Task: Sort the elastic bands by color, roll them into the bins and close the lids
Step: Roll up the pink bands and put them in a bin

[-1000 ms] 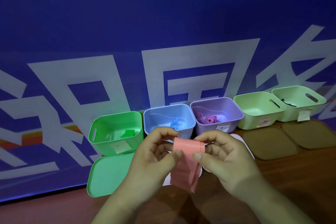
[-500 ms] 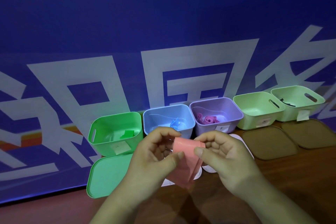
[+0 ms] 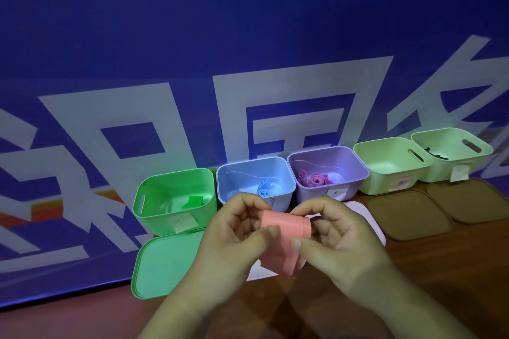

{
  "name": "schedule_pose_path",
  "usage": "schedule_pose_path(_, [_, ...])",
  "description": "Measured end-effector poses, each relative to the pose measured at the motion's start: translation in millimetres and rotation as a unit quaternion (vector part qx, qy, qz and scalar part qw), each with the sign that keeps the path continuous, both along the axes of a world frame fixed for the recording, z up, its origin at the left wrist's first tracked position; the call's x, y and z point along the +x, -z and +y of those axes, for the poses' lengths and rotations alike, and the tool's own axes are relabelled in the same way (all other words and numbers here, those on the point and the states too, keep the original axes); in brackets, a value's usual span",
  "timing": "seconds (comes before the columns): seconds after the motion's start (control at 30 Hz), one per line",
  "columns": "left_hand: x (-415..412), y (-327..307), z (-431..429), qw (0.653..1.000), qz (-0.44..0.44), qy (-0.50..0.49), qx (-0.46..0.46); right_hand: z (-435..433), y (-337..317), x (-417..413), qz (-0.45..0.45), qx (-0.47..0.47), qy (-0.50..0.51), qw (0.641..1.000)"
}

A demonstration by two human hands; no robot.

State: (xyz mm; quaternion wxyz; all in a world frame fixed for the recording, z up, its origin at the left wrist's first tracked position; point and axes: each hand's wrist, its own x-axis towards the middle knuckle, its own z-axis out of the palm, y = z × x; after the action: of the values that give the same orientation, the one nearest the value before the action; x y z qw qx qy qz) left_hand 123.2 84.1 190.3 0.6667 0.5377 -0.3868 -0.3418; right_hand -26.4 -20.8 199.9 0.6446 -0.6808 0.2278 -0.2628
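Observation:
A salmon-pink elastic band (image 3: 286, 239) is held in front of me, its top part wound into a roll and a short tail hanging below. My left hand (image 3: 234, 237) and my right hand (image 3: 336, 239) both pinch it, thumbs on the near side. Behind stand five open bins: green bin (image 3: 154, 195) with a green band, blue bin (image 3: 228, 181) with a blue roll, purple bin (image 3: 355, 170) with a magenta roll (image 3: 316, 179), and two pale green bins (image 3: 385, 165) (image 3: 446, 146), the far one with a dark band.
A green lid (image 3: 162, 264) lies before the green bin. Two brown lids (image 3: 407, 215) (image 3: 473, 201) lie before the pale green bins. A pale lid (image 3: 366, 217) shows behind my right hand. A blue printed backdrop rises behind the bins on the wooden table (image 3: 454, 270).
The hanging tail of the pink band has grown shorter and the roll at its top thicker, as both hands keep winding it. The bins and lids stay where they were.

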Motion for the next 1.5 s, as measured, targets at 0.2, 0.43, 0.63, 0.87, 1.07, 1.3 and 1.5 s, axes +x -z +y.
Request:
schedule_pose_path(0.2, [0.4, 1.6, 1.3, 1.000, -0.007, -0.002, 0.008, 1.5, 0.1, 0.6, -0.007, 0.022, 0.005, 1.000])
schedule_pose_path(0.43, [1.0, 1.3, 3.7, 1.000, -0.018, -0.002, 0.012, 0.8, -0.4, 1.2, -0.011, 0.042, 0.023, 0.999])
schedule_pose_path(0.63, [0.8, -0.6, 5.4, 0.998, -0.054, 0.015, 0.002, -1.2, -0.4, 2.5, 0.009, 0.040, 0.032, 0.999])
schedule_pose_path(0.87, [0.7, 0.4, 4.1, 0.999, -0.037, 0.017, 0.003, -2.3, -0.4, 3.1, 0.019, 0.045, 0.030, 0.998])
schedule_pose_path(1.07, [-0.7, -2.5, 3.9, 1.000, -0.006, 0.014, -0.002, -1.3, -0.2, 1.6, -0.003, 0.051, 0.019, 0.998])
schedule_pose_path(1.3, [-0.6, -3.2, 2.0, 1.000, 0.003, 0.001, 0.007, 1.2, 0.1, -0.9, -0.011, 0.044, -0.004, 0.999])
schedule_pose_path(1.5, [-0.4, -2.7, 2.4, 1.000, -0.006, -0.006, 0.018, 2.3, -2.0, -0.8, -0.010, 0.044, 0.002, 0.999])
